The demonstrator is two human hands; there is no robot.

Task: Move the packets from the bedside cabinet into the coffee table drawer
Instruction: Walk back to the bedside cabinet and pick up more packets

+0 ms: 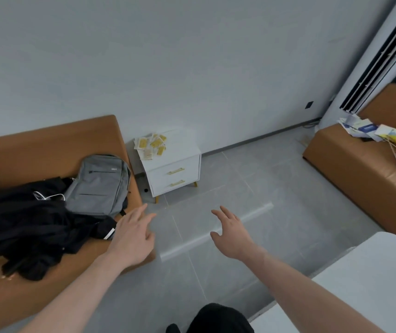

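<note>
1. While both arms reach forward over the floor, the left hand (133, 233) and right hand (231, 233) hang with fingers spread and loose, holding nothing, probably readied for a pickup.
2. Beyond them, the packets (151, 144) lie scattered on the far-left corner of the white bedside cabinet (182, 150), well apart from either hand, none yet collected.
3. Left of the cabinet, a grey backpack (98, 183) and black clothes (24, 234) sit on a brown sofa (52, 143).
4. At near right, a white surface (369, 280) may be the coffee table; no drawer shows.
</note>
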